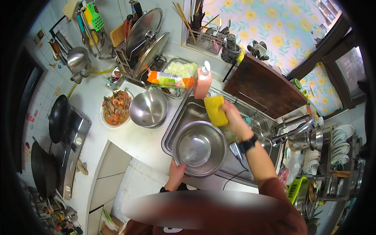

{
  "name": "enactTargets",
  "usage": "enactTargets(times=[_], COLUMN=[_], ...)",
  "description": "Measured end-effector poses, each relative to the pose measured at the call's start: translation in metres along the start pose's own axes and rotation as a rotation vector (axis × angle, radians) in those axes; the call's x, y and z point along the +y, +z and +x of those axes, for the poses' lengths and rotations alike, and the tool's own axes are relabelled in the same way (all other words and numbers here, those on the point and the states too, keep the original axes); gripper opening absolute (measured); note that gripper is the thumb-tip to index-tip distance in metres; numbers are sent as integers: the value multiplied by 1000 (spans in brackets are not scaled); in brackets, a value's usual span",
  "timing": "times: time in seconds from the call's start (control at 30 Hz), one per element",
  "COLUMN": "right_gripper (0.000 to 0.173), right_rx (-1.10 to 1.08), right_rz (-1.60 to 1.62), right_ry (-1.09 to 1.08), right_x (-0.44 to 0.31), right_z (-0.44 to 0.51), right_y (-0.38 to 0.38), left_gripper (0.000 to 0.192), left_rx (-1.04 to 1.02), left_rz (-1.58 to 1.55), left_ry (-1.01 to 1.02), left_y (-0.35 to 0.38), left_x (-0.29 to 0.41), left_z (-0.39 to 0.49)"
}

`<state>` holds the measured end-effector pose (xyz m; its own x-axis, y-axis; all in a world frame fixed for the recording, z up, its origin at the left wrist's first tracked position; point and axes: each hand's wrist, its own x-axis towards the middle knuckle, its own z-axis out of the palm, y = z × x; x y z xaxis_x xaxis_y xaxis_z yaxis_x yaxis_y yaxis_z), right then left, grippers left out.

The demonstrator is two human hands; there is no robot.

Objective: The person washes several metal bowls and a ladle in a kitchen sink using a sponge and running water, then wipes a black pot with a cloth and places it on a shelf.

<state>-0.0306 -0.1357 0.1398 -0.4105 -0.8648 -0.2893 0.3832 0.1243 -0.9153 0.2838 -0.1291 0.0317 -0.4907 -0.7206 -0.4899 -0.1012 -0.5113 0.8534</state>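
Observation:
My left hand (177,171) grips the near rim of a wide stainless steel basin (216,160), tilted over the left part of the metal sink (188,110). The basin's inside faces up and looks bare. In my right hand (233,117) is a yellow sponge (216,110), held above the basin's far right edge, apart from it. A pink pump bottle (202,85) with a white top stands just beyond the sponge, at the sink's back edge. Part of the sink floor is hidden under the basin and my right arm.
Left of the sink are a steel bowl (148,107) and a plate of cooked food (116,108). Behind them lies a tray of shredded cabbage (181,69) with an orange packet (170,78). A chrome faucet (293,129) juts in from the right. A dark board (261,82) leans behind the sink.

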Motion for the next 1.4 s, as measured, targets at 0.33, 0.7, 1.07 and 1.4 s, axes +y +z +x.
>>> enactTargets(times=[0.33,0.7,1.07,1.4], right_gripper=[55,50,29,17], right_rx=[20,-233,171,-305], right_rz=[886,1374,-380,-1153], right_ry=[218,82,46,-112], right_x=[-34,-7,35,176], right_z=[145,142,-26,-100], right_y=[20,15,16,30], left_gripper=[51,52,57,47], left_rx=[15,53,6,-87], left_rz=[-15,-54,-29,84], left_ry=[14,-12,-160,-25], left_y=[-39,-49,-24,42], left_x=[3,-8,32,37], left_z=[-10,-1,-8,-3])
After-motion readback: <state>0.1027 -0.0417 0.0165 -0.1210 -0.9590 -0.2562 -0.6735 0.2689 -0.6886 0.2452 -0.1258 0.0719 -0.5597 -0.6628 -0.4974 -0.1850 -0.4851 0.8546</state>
